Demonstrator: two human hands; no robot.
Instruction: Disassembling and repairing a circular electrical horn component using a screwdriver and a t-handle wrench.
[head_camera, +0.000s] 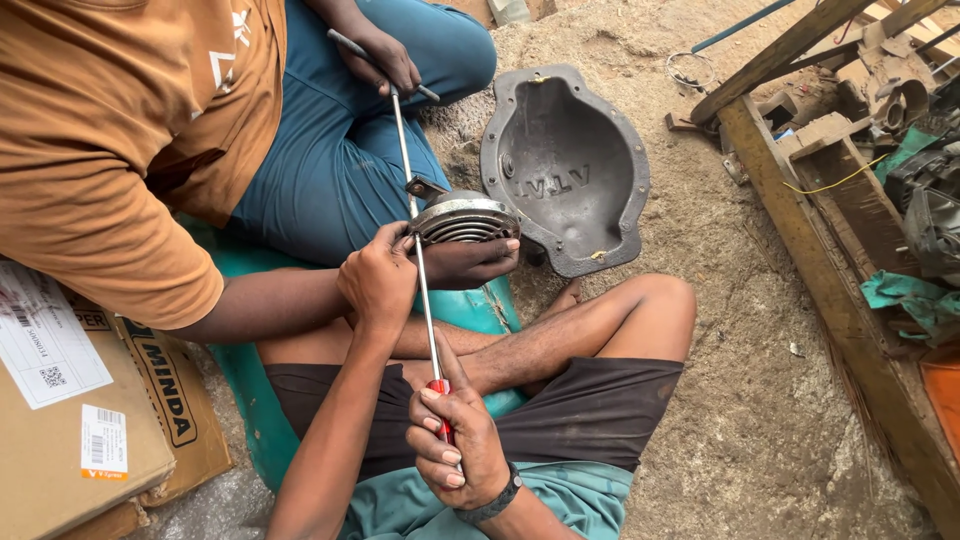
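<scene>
Sandy dirt floor (740, 400), wooden frame (800, 180) at right, cardboard boxes (90, 420) at left. Right hand (455, 440) closed around red-handled screwdriver (428, 320); left hand (378, 275) gripping ribbed metal disc (462, 220) over teal cylinder (250, 390). Grey metal cover (565, 165) lying just beyond.
</scene>
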